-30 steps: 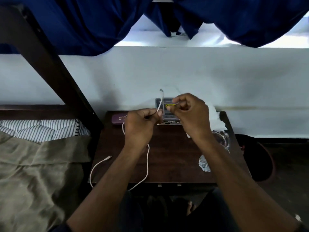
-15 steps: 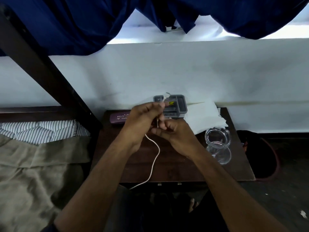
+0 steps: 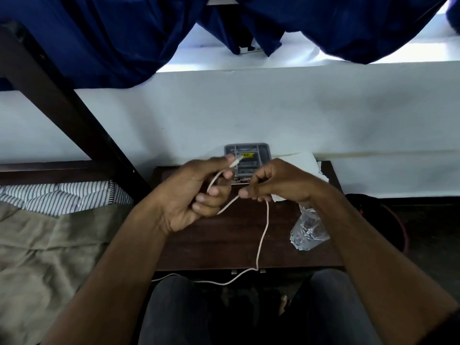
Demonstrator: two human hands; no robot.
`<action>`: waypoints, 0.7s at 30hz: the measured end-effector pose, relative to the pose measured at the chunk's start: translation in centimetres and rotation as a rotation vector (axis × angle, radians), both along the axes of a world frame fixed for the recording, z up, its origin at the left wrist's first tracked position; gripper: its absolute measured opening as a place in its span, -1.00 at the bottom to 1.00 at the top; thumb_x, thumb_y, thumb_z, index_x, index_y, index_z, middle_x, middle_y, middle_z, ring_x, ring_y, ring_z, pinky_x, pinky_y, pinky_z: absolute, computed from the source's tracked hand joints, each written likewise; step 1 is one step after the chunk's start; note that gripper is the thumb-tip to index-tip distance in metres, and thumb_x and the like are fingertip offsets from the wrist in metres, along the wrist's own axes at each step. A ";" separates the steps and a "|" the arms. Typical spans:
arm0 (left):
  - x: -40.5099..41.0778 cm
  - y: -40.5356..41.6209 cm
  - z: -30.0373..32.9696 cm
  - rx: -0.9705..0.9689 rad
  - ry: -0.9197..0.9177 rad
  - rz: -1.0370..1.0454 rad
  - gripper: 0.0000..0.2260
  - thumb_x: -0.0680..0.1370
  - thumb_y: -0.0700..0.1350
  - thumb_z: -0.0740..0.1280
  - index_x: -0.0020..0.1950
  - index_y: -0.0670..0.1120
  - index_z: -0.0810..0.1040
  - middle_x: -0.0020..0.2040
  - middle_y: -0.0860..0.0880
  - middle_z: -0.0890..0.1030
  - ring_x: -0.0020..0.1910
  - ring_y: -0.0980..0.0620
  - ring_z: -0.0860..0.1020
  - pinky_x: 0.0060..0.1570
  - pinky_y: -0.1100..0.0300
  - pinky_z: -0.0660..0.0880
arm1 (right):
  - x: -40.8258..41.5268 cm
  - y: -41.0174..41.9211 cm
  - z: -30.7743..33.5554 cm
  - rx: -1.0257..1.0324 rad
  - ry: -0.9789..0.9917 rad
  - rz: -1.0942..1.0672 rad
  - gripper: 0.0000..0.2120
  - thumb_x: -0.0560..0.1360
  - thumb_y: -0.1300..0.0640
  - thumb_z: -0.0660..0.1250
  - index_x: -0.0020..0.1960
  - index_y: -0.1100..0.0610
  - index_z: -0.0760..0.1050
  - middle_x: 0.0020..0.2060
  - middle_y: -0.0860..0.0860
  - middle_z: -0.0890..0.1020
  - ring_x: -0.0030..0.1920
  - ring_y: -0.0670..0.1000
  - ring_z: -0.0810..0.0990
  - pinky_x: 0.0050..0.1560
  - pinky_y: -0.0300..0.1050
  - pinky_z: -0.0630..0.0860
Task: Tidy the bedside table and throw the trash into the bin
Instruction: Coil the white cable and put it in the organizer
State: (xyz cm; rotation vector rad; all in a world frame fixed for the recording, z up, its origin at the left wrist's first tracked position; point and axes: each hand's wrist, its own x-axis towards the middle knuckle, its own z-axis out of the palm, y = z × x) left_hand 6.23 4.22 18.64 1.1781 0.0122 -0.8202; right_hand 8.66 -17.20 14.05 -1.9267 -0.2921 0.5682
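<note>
A white charging cable [image 3: 263, 235] runs from both my hands down over the front edge of the dark wooden bedside table [image 3: 224, 247]. My left hand [image 3: 196, 195] pinches the cable near its plug end, the plug sticking out above my fingers. My right hand [image 3: 276, 183] grips the cable a little further along, to the right. Behind the hands a grey compartment tray [image 3: 258, 150] leans at the wall. A clear drinking glass [image 3: 308, 232] lies on its side at the table's right. White tissue paper [image 3: 303, 158] lies at the back right.
A bed with a khaki cover [image 3: 44, 257] and a striped pillow [image 3: 62, 197] lies left of the table. A dark wooden post [image 3: 62, 108] slants up on the left. Blue curtains [image 3: 124, 33] hang above. A dark bin [image 3: 398, 220] sits on the floor at right.
My right hand has moved right and apart from the left, drawing the cable out between them. The cable's slack has shifted from the table's left to hang over its front middle.
</note>
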 end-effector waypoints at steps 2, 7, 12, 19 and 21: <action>-1.2 0.0 -0.8 0.015 -0.030 0.026 -0.74 0.62 -0.04 0.28 0.02 -0.19 0.67 -0.47 -0.02 0.32 -0.59 0.13 0.22 -0.61 0.33 0.24 | 0.6 -0.2 0.6 0.065 -0.011 -0.079 -0.74 0.26 -0.01 0.59 -0.37 0.14 0.60 -0.55 -0.02 0.55 -0.37 0.08 0.47 -0.23 -0.14 0.52; -2.7 -2.1 -3.5 0.234 -0.159 0.182 -0.73 0.66 -0.10 0.24 0.08 -0.26 0.64 -0.46 -0.06 0.45 -0.57 0.09 0.30 -0.54 0.23 0.34 | 1.2 1.2 2.0 0.174 0.149 -0.205 -0.70 0.46 0.03 0.51 -0.23 0.28 0.64 -0.56 -0.05 0.45 -0.57 -0.03 0.36 -0.36 -0.07 0.57; -1.1 -4.5 -4.7 0.319 -0.054 0.522 -0.54 0.68 0.16 0.08 -0.13 -0.13 0.57 -0.44 -0.03 0.51 -0.49 0.07 0.36 -0.39 0.12 0.34 | -0.3 3.4 2.0 0.182 -0.010 -0.249 -0.79 0.57 0.20 0.38 -0.04 0.38 0.62 -0.46 0.02 0.58 -0.53 -0.02 0.49 -0.54 -0.14 0.50; 1.7 -3.7 -3.8 -0.105 0.091 0.623 -0.70 0.70 0.00 0.09 0.05 -0.13 0.55 -0.34 -0.05 0.48 -0.47 0.03 0.39 -0.50 0.24 0.40 | -3.9 3.2 -0.5 0.536 0.237 -0.269 -0.80 0.58 0.22 0.36 0.11 0.33 0.62 -0.35 0.19 0.65 -0.44 0.12 0.61 -0.41 -0.04 0.62; 1.5 -3.6 -3.7 -0.185 0.103 0.503 -0.66 0.69 0.05 0.10 0.08 -0.14 0.55 -0.32 -0.02 0.49 -0.50 0.03 0.38 -0.55 0.24 0.41 | -4.1 3.0 -0.9 0.601 0.248 -0.281 -0.78 0.56 0.24 0.36 0.12 0.38 0.61 -0.35 0.20 0.64 -0.40 0.14 0.63 -0.34 0.00 0.65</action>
